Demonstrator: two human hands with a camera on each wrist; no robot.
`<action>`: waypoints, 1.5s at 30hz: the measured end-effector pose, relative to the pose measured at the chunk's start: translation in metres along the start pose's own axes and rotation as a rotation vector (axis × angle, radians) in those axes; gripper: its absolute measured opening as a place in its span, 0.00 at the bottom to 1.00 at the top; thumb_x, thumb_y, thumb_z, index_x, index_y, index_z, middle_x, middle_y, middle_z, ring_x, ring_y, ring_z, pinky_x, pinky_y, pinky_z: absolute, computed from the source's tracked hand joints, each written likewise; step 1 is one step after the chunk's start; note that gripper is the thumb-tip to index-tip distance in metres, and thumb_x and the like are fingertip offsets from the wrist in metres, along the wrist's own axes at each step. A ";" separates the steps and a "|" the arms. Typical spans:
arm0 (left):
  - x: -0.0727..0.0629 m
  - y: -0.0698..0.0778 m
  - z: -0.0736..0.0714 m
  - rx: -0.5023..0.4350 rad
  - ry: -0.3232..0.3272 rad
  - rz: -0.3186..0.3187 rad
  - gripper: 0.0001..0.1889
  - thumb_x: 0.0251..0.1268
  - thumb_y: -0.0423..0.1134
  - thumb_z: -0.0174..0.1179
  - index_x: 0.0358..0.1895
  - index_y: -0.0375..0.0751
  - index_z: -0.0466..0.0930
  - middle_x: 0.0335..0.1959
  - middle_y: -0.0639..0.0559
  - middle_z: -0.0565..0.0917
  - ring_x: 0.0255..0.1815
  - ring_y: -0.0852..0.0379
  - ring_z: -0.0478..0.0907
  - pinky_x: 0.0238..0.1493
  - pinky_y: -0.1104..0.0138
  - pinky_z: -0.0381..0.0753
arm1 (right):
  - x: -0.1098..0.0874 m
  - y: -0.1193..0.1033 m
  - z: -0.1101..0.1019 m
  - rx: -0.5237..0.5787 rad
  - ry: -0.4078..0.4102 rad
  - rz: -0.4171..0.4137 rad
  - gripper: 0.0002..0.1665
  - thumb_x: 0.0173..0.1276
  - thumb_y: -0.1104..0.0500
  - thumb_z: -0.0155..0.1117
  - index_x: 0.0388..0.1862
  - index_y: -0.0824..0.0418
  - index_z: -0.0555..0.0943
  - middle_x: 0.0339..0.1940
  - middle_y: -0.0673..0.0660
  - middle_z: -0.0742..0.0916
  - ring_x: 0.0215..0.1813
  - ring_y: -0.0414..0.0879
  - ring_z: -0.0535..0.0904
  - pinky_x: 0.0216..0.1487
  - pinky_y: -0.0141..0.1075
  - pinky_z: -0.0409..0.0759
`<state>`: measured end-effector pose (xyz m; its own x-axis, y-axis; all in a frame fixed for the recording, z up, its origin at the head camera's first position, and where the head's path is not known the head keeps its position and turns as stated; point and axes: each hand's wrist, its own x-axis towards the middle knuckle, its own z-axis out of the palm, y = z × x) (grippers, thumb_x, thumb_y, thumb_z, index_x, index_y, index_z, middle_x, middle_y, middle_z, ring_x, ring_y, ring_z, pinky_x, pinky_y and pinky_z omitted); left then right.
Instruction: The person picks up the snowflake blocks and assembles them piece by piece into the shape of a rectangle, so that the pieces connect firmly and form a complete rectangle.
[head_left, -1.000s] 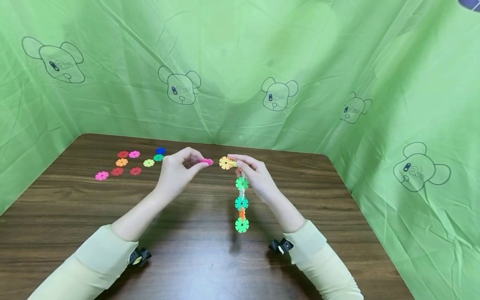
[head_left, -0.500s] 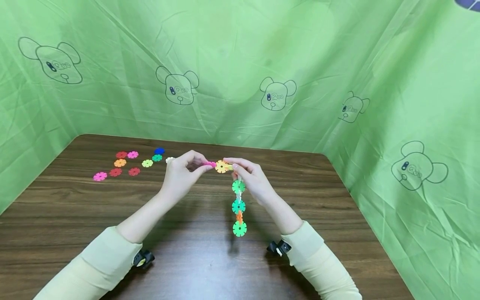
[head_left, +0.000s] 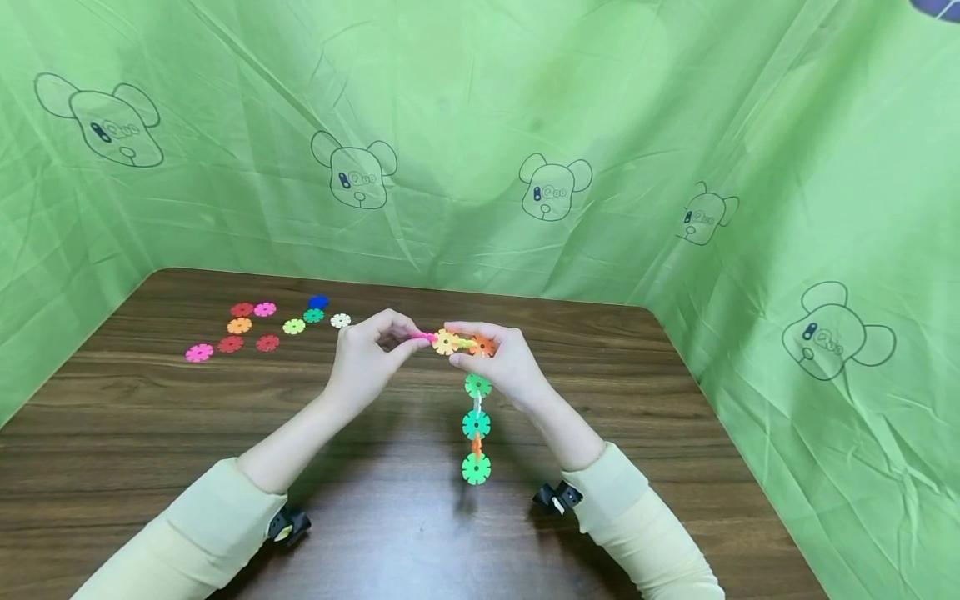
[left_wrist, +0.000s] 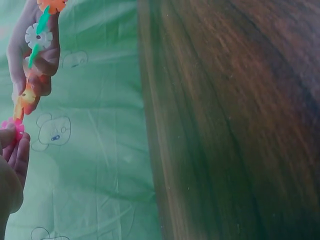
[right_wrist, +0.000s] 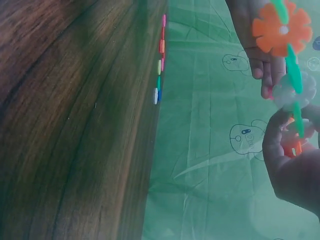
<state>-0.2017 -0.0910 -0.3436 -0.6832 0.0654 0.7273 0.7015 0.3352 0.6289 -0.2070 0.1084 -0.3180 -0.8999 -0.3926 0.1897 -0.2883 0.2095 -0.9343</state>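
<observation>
My left hand pinches a pink notched plastic disc between thumb and fingers. The pink disc's edge meets a light-orange disc at the end of a chain of interlocking discs. My right hand grips this chain near that end, its fingers and thumb around a yellow disc and a darker orange disc. Below the right hand the rest of the chain hangs down: green discs alternate with edge-on white and orange ones. A white disc of the chain shows in the left wrist view.
Loose discs lie flat at the table's back left, among them a blue disc, a white disc, a pink disc and several others. Green cloth with bear drawings stands behind and beside the brown wooden table.
The pink disc has moved right, from apart to meeting the light-orange disc. Both hands have come slightly lower, and the right fingers have shifted, baring the darker orange disc.
</observation>
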 end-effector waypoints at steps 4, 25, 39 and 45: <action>-0.004 -0.011 0.004 -0.016 -0.007 -0.008 0.09 0.46 0.27 0.71 0.29 0.36 0.80 0.25 0.47 0.86 0.21 0.58 0.81 0.26 0.76 0.77 | -0.001 -0.002 -0.001 0.010 0.000 0.015 0.23 0.56 0.71 0.69 0.53 0.69 0.79 0.45 0.65 0.85 0.26 0.41 0.81 0.32 0.43 0.84; -0.010 -0.015 0.012 -0.100 -0.013 0.006 0.06 0.45 0.30 0.73 0.24 0.42 0.83 0.26 0.50 0.87 0.25 0.61 0.84 0.25 0.75 0.80 | -0.006 -0.009 -0.006 -0.086 0.050 0.015 0.20 0.50 0.66 0.76 0.44 0.64 0.85 0.40 0.58 0.88 0.34 0.42 0.84 0.36 0.34 0.83; -0.010 -0.020 0.008 -0.118 -0.140 -0.022 0.05 0.49 0.33 0.70 0.30 0.44 0.84 0.29 0.53 0.87 0.27 0.61 0.84 0.29 0.73 0.82 | -0.007 -0.003 -0.009 -0.138 -0.007 0.004 0.20 0.50 0.65 0.76 0.45 0.64 0.83 0.36 0.58 0.88 0.37 0.43 0.82 0.33 0.30 0.80; -0.003 -0.020 -0.003 -0.037 -0.191 -0.063 0.10 0.48 0.35 0.72 0.35 0.47 0.85 0.32 0.58 0.87 0.32 0.66 0.83 0.36 0.72 0.82 | -0.005 0.001 -0.015 -0.132 -0.022 0.024 0.21 0.51 0.65 0.75 0.46 0.63 0.82 0.35 0.59 0.88 0.37 0.44 0.82 0.31 0.29 0.77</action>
<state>-0.2127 -0.1004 -0.3575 -0.7494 0.2239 0.6231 0.6609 0.3098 0.6836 -0.2082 0.1235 -0.3158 -0.9000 -0.4056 0.1597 -0.3087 0.3343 -0.8905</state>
